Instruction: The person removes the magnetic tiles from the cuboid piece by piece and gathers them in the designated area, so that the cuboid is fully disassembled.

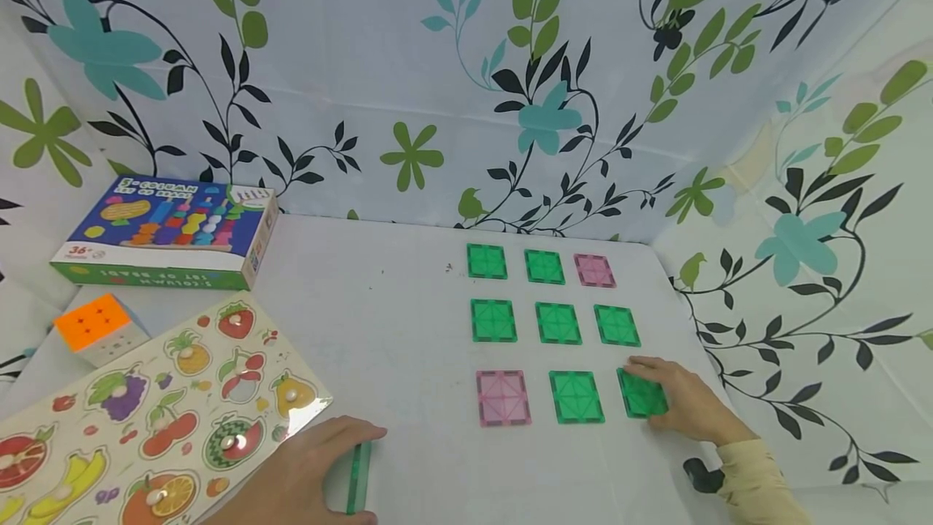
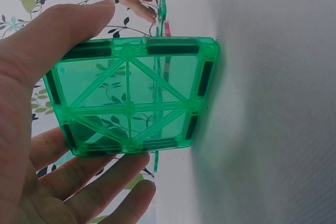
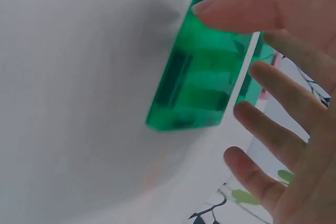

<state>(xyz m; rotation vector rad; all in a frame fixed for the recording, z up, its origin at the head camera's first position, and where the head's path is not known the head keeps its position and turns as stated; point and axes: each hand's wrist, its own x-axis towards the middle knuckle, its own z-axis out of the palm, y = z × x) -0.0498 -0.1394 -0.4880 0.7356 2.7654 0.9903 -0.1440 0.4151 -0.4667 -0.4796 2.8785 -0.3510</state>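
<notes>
My left hand (image 1: 306,468) grips a translucent green magnetic tile (image 2: 157,95), thumb on one edge and fingers on the opposite one. In the head view that tile stands nearly edge-on, beside the fruit board's corner. At the grid's near right corner, my right hand (image 1: 692,403) pinches another green tile (image 1: 641,394) by its edges between thumb and forefinger. The right wrist view shows its other fingers spread. Flat on the table lie more green tiles (image 1: 558,323), a pink tile (image 1: 504,398) at near left and another pink tile (image 1: 594,271) at far right, spaced in three rows.
A fruit-picture puzzle board (image 1: 182,395) with knobs covers the left front. Behind it are an orange-and-white puzzle cube (image 1: 102,329) and a blue game box (image 1: 168,225). Leaf-printed cloth (image 1: 408,104) rises behind the white table (image 1: 379,306) and at its right side.
</notes>
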